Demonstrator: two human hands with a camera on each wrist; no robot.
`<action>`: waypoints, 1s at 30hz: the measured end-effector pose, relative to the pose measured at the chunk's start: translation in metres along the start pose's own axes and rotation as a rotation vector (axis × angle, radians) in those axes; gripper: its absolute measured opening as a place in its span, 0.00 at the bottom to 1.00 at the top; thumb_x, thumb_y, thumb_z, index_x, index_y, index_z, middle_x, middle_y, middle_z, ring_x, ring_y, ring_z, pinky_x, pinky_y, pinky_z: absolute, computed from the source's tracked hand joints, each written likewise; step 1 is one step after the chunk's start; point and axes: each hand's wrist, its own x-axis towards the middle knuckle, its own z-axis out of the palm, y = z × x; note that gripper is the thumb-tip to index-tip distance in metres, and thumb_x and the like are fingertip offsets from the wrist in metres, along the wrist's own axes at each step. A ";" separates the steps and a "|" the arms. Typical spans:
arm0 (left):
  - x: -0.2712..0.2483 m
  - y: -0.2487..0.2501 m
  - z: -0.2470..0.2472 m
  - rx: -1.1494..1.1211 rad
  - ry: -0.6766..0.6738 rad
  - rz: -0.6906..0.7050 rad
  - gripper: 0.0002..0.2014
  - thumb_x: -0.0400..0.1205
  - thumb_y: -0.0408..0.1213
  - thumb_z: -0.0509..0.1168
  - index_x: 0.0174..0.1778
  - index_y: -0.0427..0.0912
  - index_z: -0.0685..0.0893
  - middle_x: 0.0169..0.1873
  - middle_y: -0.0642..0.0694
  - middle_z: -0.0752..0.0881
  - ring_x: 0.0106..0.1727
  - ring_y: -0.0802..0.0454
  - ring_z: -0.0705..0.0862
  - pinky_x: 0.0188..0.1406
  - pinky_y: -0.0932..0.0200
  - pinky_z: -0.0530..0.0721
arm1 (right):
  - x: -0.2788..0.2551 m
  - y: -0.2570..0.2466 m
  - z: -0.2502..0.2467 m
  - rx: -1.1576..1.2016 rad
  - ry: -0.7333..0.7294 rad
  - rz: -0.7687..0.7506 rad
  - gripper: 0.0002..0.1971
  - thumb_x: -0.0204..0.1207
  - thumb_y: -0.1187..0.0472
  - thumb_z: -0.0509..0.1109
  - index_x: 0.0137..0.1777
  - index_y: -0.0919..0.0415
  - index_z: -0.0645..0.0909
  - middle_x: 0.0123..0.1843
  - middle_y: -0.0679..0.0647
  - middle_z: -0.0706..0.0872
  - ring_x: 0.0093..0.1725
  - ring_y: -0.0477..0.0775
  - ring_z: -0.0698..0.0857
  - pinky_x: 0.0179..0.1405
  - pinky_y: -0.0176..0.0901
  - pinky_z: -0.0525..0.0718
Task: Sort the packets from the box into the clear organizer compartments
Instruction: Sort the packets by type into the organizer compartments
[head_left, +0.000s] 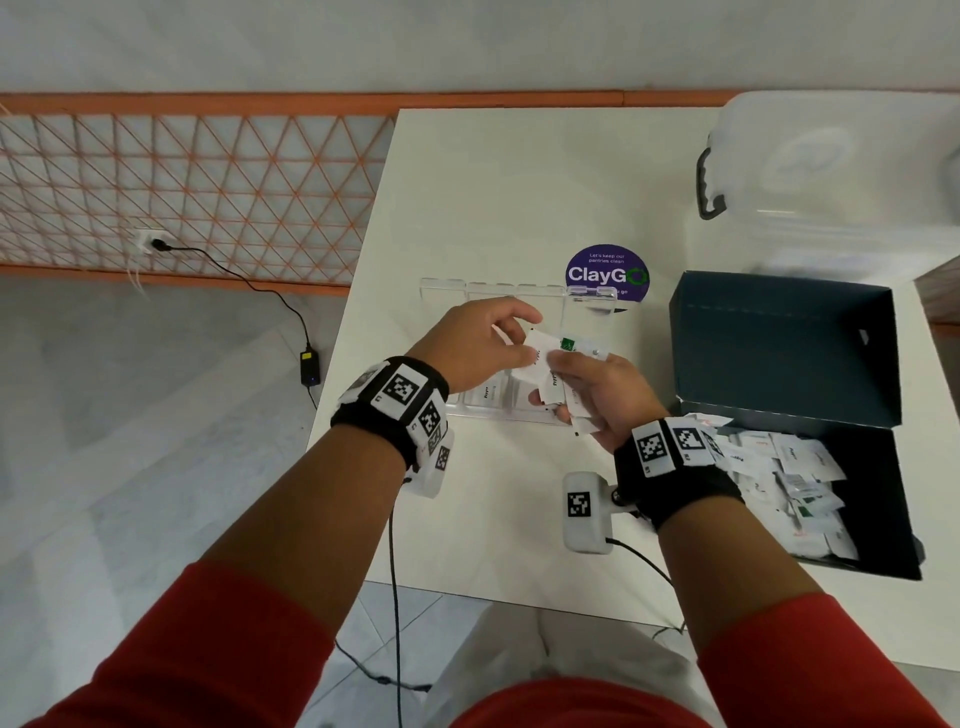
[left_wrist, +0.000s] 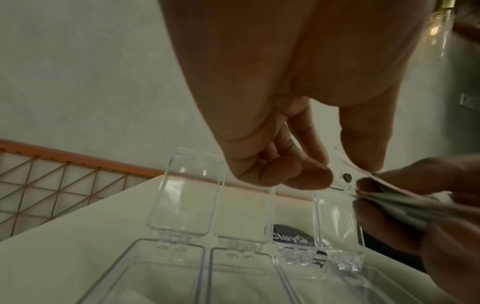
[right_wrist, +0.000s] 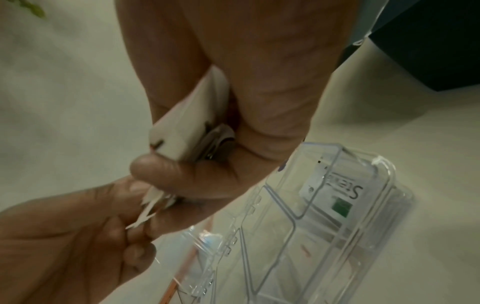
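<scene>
right hand (head_left: 597, 395) clutching a fan of packets (head_left: 563, 387) over the organizer (head_left: 524, 410) | left hand (head_left: 483, 345) pinching one loose | few compartments holding packets | box (head_left: 789, 488) staying heaped: sorting looking early

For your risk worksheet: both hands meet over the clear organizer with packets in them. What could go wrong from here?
1. The right hand holds a loose fan of packets while the left hand pinches one with a green mark; pulling it could drag others out.
2. Dropped packets might land in the wrong compartment of the open organizer below.
</scene>
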 end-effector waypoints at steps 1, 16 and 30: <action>0.000 0.000 0.001 -0.017 0.026 0.003 0.12 0.76 0.41 0.74 0.53 0.60 0.85 0.41 0.59 0.85 0.34 0.67 0.82 0.45 0.67 0.80 | 0.000 0.001 0.001 -0.015 -0.003 -0.004 0.07 0.80 0.68 0.69 0.53 0.72 0.83 0.43 0.67 0.88 0.36 0.66 0.87 0.17 0.41 0.76; 0.002 -0.035 0.005 0.183 0.282 -0.124 0.04 0.80 0.35 0.69 0.45 0.49 0.87 0.40 0.56 0.85 0.39 0.63 0.82 0.37 0.81 0.74 | -0.001 -0.002 -0.002 0.071 -0.020 0.081 0.08 0.80 0.69 0.66 0.54 0.71 0.83 0.43 0.64 0.89 0.38 0.65 0.90 0.18 0.40 0.79; 0.005 -0.048 0.035 0.624 0.079 -0.127 0.10 0.84 0.35 0.61 0.56 0.40 0.86 0.52 0.42 0.87 0.53 0.43 0.84 0.53 0.52 0.82 | 0.007 -0.003 -0.012 0.139 -0.001 0.143 0.12 0.80 0.68 0.63 0.60 0.70 0.82 0.47 0.64 0.91 0.42 0.68 0.91 0.21 0.41 0.81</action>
